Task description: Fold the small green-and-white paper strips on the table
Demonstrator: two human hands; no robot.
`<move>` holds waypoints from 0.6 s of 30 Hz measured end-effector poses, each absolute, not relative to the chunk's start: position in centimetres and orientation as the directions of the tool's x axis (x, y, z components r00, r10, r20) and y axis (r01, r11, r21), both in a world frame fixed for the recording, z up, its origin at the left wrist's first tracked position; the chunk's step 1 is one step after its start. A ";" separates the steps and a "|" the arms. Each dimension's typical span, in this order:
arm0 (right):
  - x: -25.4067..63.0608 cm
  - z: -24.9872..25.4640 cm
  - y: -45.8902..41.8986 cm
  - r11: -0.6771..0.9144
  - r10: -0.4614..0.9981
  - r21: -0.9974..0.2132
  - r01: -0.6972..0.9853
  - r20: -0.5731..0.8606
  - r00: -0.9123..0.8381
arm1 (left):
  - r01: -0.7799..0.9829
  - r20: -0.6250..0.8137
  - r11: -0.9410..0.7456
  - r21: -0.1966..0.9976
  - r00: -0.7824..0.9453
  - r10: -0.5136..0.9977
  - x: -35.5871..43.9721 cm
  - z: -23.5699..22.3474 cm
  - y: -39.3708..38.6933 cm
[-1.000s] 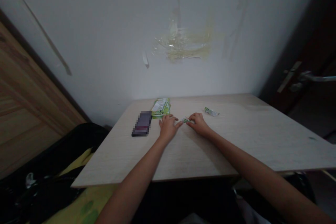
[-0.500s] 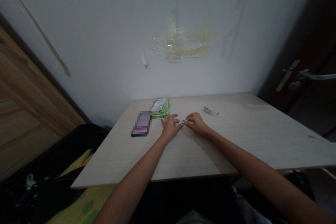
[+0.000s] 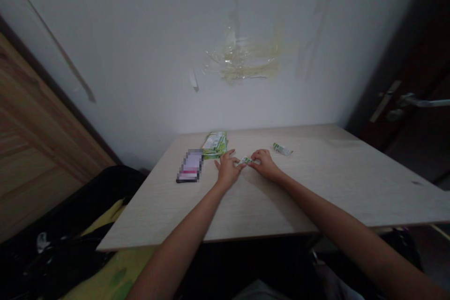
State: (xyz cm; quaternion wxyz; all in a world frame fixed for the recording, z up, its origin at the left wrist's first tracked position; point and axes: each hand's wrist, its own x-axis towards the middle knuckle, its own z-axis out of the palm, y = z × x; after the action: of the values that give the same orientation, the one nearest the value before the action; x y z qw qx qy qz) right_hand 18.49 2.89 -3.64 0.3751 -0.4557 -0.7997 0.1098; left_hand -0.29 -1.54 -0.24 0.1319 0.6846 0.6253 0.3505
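Between my two hands, just above or on the table, is a small green-and-white plastic wrapper (image 3: 245, 160). My left hand (image 3: 228, 170) pinches its left end between thumb and index finger, with the other fingers spread away. At the opposite end, the thumb and fingertips of my right hand (image 3: 265, 165) grip the wrapper. A stack of flat green-and-white packets (image 3: 215, 144) lies behind my left hand. One folded or rolled green-and-white wrapper (image 3: 282, 149) rests behind and to the right of my right hand.
A phone (image 3: 190, 166) with a blurred-out screen lies left of my left hand on the pale wooden table (image 3: 168, 215). The wall (image 3: 158, 56) with old tape stands behind the table. At the right is a dark door with a metal handle (image 3: 422, 101).
My right fingers have shifted slightly along the wrapper, and more of the wrapper shows between my hands. The packets, the phone and the other wrapper have stayed in place.
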 end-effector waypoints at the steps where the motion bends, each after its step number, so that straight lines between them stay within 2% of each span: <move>1: 18.5 -3.6 2.9 0.546 0.820 -0.525 0.653 0.494 -0.288 | 0.758 0.311 -0.173 0.629 -0.041 0.950 -0.4 -0.2 -1.6; 9: 18.7 -3.3 2.7 0.453 0.876 -0.585 0.673 0.434 -0.212 | 0.744 0.320 -0.151 0.651 -0.089 0.943 -0.5 -0.2 -1.6; 18: 19.0 -3.2 2.9 0.463 0.870 -0.588 0.663 0.445 -0.213 | 0.731 0.304 -0.120 0.672 -0.124 0.945 -0.4 0.3 -1.8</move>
State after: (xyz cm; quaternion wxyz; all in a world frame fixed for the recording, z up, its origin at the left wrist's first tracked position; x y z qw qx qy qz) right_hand 19.05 2.92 -3.21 0.3790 -0.4998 -0.7668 0.1362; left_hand -0.40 -1.85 0.29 0.1416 0.6465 0.6480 0.3770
